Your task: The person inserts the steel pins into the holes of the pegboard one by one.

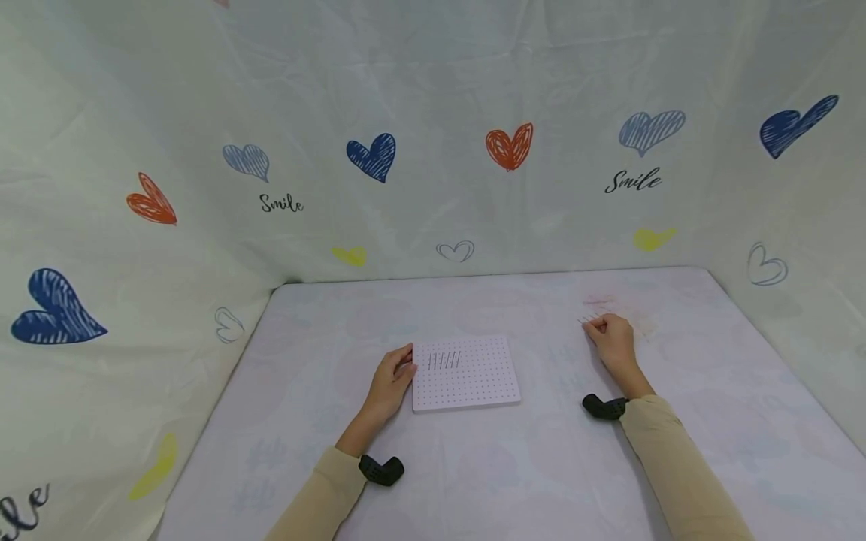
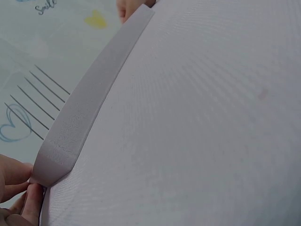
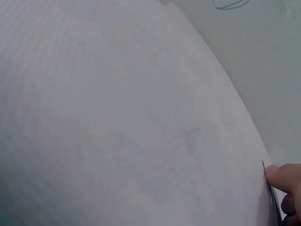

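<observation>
A white board (image 1: 473, 387) with a grid of small holes lies on the table in the head view. Several thin dark pins (image 1: 444, 361) stand in a row near its upper left part. My left hand (image 1: 389, 385) grips the board's left edge, thumb and fingers at the corner in the left wrist view. Far to the right, my right hand (image 1: 614, 344) is low over the tabletop with fingertips together. At its thumb, a thin dark pin (image 3: 263, 165) pokes out in the right wrist view. More thin pins (image 1: 583, 320) lie beside those fingertips; the fingers partly hide them.
A pale cloth covers the table (image 1: 541, 481). Behind and at the sides hangs a white curtain (image 1: 433, 75) printed with hearts and words. Faint reddish marks (image 1: 598, 301) show on the cloth beyond my right hand. Each wrist wears a black camera (image 1: 382, 470).
</observation>
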The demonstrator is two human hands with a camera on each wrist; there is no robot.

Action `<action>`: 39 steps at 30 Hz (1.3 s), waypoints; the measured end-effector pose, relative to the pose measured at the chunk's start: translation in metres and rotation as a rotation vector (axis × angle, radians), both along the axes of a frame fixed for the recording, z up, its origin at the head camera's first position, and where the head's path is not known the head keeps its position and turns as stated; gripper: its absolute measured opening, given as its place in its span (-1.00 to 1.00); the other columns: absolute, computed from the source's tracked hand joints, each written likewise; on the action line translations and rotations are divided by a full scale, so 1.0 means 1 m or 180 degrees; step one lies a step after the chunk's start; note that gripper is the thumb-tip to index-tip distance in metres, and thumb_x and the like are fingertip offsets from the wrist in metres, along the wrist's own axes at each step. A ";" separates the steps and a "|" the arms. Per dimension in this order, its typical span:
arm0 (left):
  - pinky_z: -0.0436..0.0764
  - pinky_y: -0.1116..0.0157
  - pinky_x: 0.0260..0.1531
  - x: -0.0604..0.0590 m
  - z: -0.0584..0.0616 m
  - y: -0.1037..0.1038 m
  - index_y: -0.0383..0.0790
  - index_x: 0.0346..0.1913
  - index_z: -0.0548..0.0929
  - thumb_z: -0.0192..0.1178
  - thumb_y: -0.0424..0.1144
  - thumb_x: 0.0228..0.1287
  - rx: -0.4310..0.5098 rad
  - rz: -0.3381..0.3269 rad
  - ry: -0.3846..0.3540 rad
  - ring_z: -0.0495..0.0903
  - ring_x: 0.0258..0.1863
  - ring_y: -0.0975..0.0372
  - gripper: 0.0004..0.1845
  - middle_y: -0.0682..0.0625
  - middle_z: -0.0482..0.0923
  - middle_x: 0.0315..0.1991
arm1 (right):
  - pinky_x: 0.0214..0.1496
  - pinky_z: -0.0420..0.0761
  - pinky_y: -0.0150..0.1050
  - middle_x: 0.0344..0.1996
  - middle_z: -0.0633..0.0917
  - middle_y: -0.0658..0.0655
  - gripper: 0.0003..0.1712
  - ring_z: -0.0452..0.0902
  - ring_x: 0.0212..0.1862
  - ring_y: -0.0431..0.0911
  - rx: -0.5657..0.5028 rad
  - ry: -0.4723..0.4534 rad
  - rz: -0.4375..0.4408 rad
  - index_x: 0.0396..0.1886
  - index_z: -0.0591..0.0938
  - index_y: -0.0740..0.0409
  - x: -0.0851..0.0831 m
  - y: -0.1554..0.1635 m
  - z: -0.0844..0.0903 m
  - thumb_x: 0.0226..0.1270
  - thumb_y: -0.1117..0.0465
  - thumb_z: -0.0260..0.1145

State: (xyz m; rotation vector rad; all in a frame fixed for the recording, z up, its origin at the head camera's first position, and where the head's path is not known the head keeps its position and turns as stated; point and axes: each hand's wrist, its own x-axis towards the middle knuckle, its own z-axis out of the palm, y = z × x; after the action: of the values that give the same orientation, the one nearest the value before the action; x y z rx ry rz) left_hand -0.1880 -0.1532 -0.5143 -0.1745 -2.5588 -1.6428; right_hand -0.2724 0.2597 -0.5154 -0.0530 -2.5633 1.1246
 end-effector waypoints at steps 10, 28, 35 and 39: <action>0.44 0.08 0.32 0.001 0.001 0.001 -0.48 0.40 0.33 0.07 -0.45 0.46 -0.0010 0.0033 -0.0044 0.42 0.25 -0.06 -0.50 -0.29 0.41 0.21 | -0.48 0.32 -0.34 -0.58 0.50 0.16 -0.81 0.35 -0.45 -0.04 -0.0011 -0.0022 0.0111 -0.31 0.63 0.54 0.003 0.000 0.002 0.39 0.39 0.28; 0.45 0.11 0.31 0.000 0.001 0.001 -0.51 0.39 0.32 0.06 -0.48 0.46 0.0068 0.0001 -0.0023 0.42 0.25 -0.06 -0.51 -0.31 0.40 0.21 | -0.40 0.29 -0.47 -0.40 0.49 0.29 -0.73 0.34 -0.33 -0.02 -0.0278 0.0115 0.0208 -0.14 0.48 0.54 0.003 0.004 0.002 0.57 0.31 0.05; 0.45 0.10 0.31 0.000 0.001 0.000 -0.52 0.39 0.33 0.06 -0.49 0.44 0.0091 -0.0009 0.0014 0.42 0.24 -0.07 -0.51 -0.32 0.41 0.20 | -0.33 0.31 -0.46 -0.27 0.47 0.31 -0.66 0.33 -0.25 0.00 -0.0344 -0.0027 0.0306 -0.04 0.41 0.54 0.007 0.006 0.005 0.64 0.24 -0.07; 0.45 0.10 0.31 0.000 0.001 0.000 -0.52 0.39 0.33 0.06 -0.49 0.44 0.0085 -0.0010 0.0015 0.42 0.24 -0.07 -0.51 -0.32 0.41 0.20 | -0.32 0.32 -0.48 -0.25 0.46 0.31 -0.62 0.32 -0.23 -0.02 -0.0425 -0.0028 0.0301 0.00 0.39 0.55 0.009 0.008 0.005 0.65 0.22 -0.10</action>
State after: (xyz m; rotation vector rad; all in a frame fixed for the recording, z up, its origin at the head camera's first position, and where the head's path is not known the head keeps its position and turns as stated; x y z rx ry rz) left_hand -0.1884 -0.1529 -0.5135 -0.1803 -2.5331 -1.6745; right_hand -0.2637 0.2673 -0.5100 0.0313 -2.5184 1.3323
